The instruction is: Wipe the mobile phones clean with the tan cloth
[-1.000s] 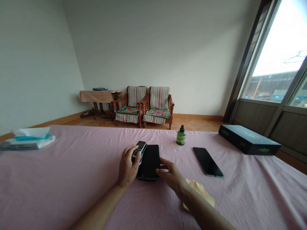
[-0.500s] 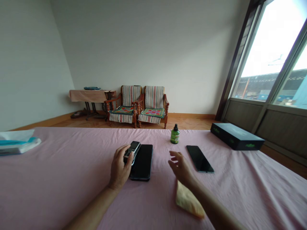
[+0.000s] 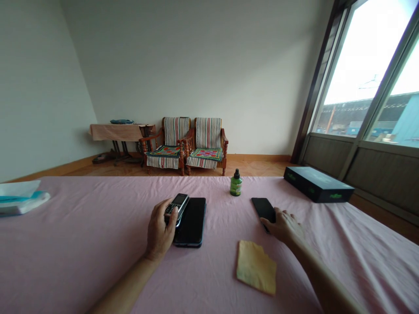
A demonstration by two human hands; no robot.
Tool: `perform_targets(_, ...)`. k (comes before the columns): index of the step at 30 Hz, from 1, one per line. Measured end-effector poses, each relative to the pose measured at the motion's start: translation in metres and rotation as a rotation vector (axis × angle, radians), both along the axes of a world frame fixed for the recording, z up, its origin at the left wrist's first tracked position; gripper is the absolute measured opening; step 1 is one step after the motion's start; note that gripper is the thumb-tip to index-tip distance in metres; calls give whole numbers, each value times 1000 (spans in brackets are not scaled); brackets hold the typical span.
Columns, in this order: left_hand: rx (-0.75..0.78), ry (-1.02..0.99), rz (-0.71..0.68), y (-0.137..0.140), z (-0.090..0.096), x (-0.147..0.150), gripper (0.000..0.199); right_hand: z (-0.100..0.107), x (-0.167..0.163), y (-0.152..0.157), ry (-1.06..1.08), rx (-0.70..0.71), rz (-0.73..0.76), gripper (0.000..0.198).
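My left hand (image 3: 161, 229) is closed around a silver-and-black keypad phone (image 3: 176, 207), its small screen and buttons facing up. The keypad phone overlaps the left edge of a black smartphone (image 3: 191, 224) lying on the pink cloth. To the right, a second, thinner smartphone (image 3: 262, 206) lies flat, screen dark. My right hand (image 3: 284, 224) spans its near half, thumb at the left edge and fingers at the right, covering part of it. A folded yellow cloth (image 3: 256, 267) lies nearer to me, between my two forearms.
A green bottle with a black cap (image 3: 235, 183) stands beyond the phones. At the far right sits a black box (image 3: 317, 185); at the far left, a white-and-blue packet (image 3: 22, 200). Pink fabric (image 3: 98, 226) covers the surface. Two chairs (image 3: 186, 144) stand beyond its far edge.
My right hand has moved right, from above the yellow cloth onto the thinner smartphone, uncovering the cloth. My left hand keeps its hold on the keypad phone. The view has shifted slightly.
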State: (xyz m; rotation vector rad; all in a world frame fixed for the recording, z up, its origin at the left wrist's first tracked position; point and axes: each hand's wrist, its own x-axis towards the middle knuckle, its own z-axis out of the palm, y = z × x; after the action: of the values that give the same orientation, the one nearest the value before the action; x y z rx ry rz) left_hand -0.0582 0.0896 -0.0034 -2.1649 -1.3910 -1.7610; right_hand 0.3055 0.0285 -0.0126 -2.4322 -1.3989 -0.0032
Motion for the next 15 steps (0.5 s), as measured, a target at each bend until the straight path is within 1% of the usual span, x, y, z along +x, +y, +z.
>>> perform_targets(6, 11, 15, 4, -3, -1, 1, 29, 2, -3, 3, -31, -22, -14, 77)
perform_targets(8, 14, 22, 1, -3, -1, 1, 29, 5, -6, 4, -37, -12, -15, 83)
perform_targets(10, 14, 28, -2, -3, -1, 2, 30, 8, -11, 3, -63, 21, 15, 86)
perform_targets(12, 11, 27, -3, -2, -2, 2, 31, 11, -17, 1, -95, 91, 91, 82)
perform_targets(13, 8, 24, -3, -2, -2, 2, 32, 12, -20, 0, -78, 137, 129, 77)
perform_targets(15, -2, 13, -4, -2, -3, 2, 32, 12, -23, -2, 36, 218, 176, 61)
